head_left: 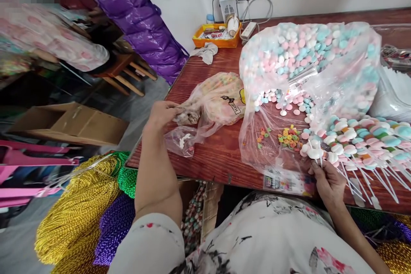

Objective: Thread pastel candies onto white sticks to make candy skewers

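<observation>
1. Where the right hand (330, 182) closes, thumb and fingers pinch the base of a white-topped stick piece (314, 150), its head standing just past the fingertips.
2. Directly right of that grip lie similar stick pieces (369, 141) in pink, blue and white, most of their sticks pointing toward the person.
3. Well apart from it, the left hand (159, 115) has its fingers bent onto crumpled plastic (189, 116), apparently pinching it. A small clear bag (182, 141) lies on the near side of this grip; to its right, beside the plastic, rests a printed bag (221, 102) of pale rings.
4. Between the grips, closer to the right one, are loose coloured rings (290, 137); whether they lie on or under the clear film cannot be told.
5. Beyond the right grip spreads a large bag (272, 58) of pink, white and blue discs, some loose at its mouth.
6. Farthest off, past the left grip, sits an orange tray (199, 43).
7. The step in hand looks like steadying one piece while reaching to the plastic; the next move seems to call for a light right pinch and a careful left pull.
</observation>
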Motion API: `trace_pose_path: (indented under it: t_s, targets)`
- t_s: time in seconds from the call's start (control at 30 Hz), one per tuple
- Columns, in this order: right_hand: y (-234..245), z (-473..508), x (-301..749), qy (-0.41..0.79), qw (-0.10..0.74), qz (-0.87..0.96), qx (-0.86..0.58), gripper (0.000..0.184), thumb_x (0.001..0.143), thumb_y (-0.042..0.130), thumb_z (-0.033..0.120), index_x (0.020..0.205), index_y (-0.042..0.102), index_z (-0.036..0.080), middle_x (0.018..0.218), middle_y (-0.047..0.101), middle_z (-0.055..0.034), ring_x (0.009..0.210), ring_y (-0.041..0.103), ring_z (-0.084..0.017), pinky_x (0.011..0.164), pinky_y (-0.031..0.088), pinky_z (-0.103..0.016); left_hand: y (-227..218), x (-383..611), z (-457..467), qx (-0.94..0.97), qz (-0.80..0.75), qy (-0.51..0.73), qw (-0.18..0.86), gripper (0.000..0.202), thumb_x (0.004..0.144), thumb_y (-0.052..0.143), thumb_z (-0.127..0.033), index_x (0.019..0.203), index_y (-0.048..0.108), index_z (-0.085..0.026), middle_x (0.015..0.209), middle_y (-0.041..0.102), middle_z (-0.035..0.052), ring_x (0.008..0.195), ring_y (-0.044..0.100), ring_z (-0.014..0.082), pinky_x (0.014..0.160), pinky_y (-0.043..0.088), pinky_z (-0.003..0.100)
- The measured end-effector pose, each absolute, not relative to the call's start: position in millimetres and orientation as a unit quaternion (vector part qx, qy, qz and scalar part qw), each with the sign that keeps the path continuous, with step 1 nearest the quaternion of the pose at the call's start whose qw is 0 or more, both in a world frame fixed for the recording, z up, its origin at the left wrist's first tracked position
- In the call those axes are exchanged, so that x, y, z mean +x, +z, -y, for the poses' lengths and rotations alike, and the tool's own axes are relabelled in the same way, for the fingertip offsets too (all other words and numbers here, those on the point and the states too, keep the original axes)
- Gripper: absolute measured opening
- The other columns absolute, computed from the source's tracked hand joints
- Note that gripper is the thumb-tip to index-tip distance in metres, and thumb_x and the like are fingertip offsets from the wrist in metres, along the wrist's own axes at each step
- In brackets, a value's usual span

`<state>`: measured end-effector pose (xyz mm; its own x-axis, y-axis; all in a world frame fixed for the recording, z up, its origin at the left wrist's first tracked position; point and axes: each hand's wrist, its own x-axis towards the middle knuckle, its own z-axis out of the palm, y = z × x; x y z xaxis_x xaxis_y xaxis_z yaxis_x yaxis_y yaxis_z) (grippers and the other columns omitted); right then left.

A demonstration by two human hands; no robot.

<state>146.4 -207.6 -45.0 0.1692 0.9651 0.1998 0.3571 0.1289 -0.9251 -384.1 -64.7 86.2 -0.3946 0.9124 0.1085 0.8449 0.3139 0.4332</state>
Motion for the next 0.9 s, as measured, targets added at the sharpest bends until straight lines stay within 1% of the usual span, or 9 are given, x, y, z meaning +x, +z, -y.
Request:
trace_pose_path:
  t_s: [0.07, 0.13, 0.2, 0.3, 0.47, 0.6, 0.67, 0.8, 0.9]
  targets:
    - [-43.1, 207.2, 145.8, 0.308, 0.488, 0.572, -0.583, 0.019, 0.091, 0.061, 0.03, 0.075, 0.063, 0.019, 0.066, 0.061, 0.0018, 0.059, 0.053, -0.012, 0.06, 0.043, -0.026, 95.6, -375.8, 59.2, 0.53, -0.815, 0.231, 0.046, 0.033, 0.082, 0.059, -0.023, 0.106, 0.07, -0.002, 0.081, 0.07, 0.0033, 0.07, 0.05, 0.0116, 0.071, 0.044, 0.026]
    - [-41.1, 206.7, 145.3, 0.306, 0.481, 0.576, -0.586, 0.02, 0.091, 0.061, 0.03, 0.075, 0.063, 0.019, 0.066, 0.06, 0.0019, 0.058, 0.052, -0.011, 0.059, 0.042, -0.026, 96.2, -356.4, 51.0, 0.557, -0.8, 0.221, -0.027, 0.037, 0.087, 0.053, -0.022, 0.116, 0.067, -0.005, 0.096, 0.069, 0.0045, 0.082, 0.05, 0.0132, 0.083, 0.042, 0.03]
    - [-39.7, 206.7, 144.9, 0.304, 0.479, 0.576, -0.589, 0.02, 0.092, 0.06, 0.03, 0.075, 0.062, 0.019, 0.066, 0.061, 0.0019, 0.058, 0.052, -0.011, 0.059, 0.042, -0.026, 86.4, -328.1, 43.1, 0.626, -0.761, 0.154, -0.074, 0.033, 0.089, 0.05, -0.021, 0.113, 0.069, -0.01, 0.101, 0.067, 0.0054, 0.095, 0.049, 0.017, 0.094, 0.036, 0.036]
    - [-39.1, 207.8, 144.1, 0.295, 0.482, 0.571, -0.596, 0.02, 0.092, 0.059, 0.03, 0.074, 0.062, 0.02, 0.066, 0.06, 0.002, 0.059, 0.052, -0.012, 0.06, 0.042, -0.026, 62.9, -284.1, 40.2, 0.688, -0.721, 0.058, -0.053, 0.022, 0.084, 0.054, -0.018, 0.093, 0.071, -0.01, 0.11, 0.064, 0.0123, 0.113, 0.045, 0.0286, 0.096, 0.032, 0.045]
    - [-38.2, 209.4, 142.2, 0.309, 0.495, 0.567, -0.581, 0.021, 0.094, 0.056, 0.028, 0.074, 0.06, 0.02, 0.064, 0.059, 0.0025, 0.057, 0.051, -0.011, 0.058, 0.041, -0.025, 55.5, -257.9, 59.5, 0.695, -0.711, -0.036, -0.105, 0.024, 0.082, 0.052, -0.02, 0.094, 0.07, -0.01, 0.118, 0.059, 0.0204, 0.117, 0.046, 0.0389, 0.094, 0.036, 0.053]
    - [-36.2, 208.8, 140.8, 0.31, 0.507, 0.566, -0.572, 0.018, 0.093, 0.057, 0.026, 0.077, 0.06, 0.02, 0.064, 0.059, 0.003, 0.056, 0.05, -0.011, 0.056, 0.041, -0.024, 84.9, -273.6, 79.7, 0.724, -0.689, 0.032, -0.005, 0.033, 0.088, 0.048, -0.032, 0.101, 0.073, -0.016, 0.106, 0.07, 0.0112, 0.102, 0.06, 0.0269, 0.088, 0.046, 0.038]
    - [-35.1, 208.5, 140.3, 0.305, 0.513, 0.571, -0.564, 0.016, 0.093, 0.057, 0.025, 0.078, 0.061, 0.021, 0.063, 0.059, 0.0033, 0.055, 0.05, -0.01, 0.056, 0.041, -0.023, 102.9, -283.4, 87.7, 0.705, -0.697, 0.126, -0.023, 0.038, 0.09, 0.046, -0.037, 0.107, 0.073, -0.016, 0.101, 0.073, 0.008, 0.092, 0.064, 0.0211, 0.086, 0.048, 0.032]
    - [-33.4, 208.0, 139.6, 0.3, 0.514, 0.579, -0.557, 0.016, 0.093, 0.057, 0.025, 0.077, 0.061, 0.021, 0.062, 0.058, 0.0035, 0.054, 0.049, -0.01, 0.054, 0.041, -0.023, 133.5, -295.1, 88.4, 0.665, -0.682, 0.237, -0.192, 0.041, 0.091, 0.047, -0.041, 0.108, 0.073, -0.015, 0.102, 0.073, 0.0095, 0.099, 0.063, 0.0227, 0.095, 0.045, 0.036]
    - [-32.9, 208.0, 139.5, 0.304, 0.515, 0.575, -0.558, 0.016, 0.092, 0.057, 0.026, 0.078, 0.061, 0.021, 0.063, 0.058, 0.0029, 0.054, 0.049, -0.011, 0.054, 0.042, -0.024, 144.7, -292.1, 67.6, 0.677, -0.661, 0.261, -0.193, 0.04, 0.093, 0.047, -0.041, 0.11, 0.071, -0.015, 0.108, 0.071, 0.0082, 0.106, 0.06, 0.0206, 0.104, 0.039, 0.039]
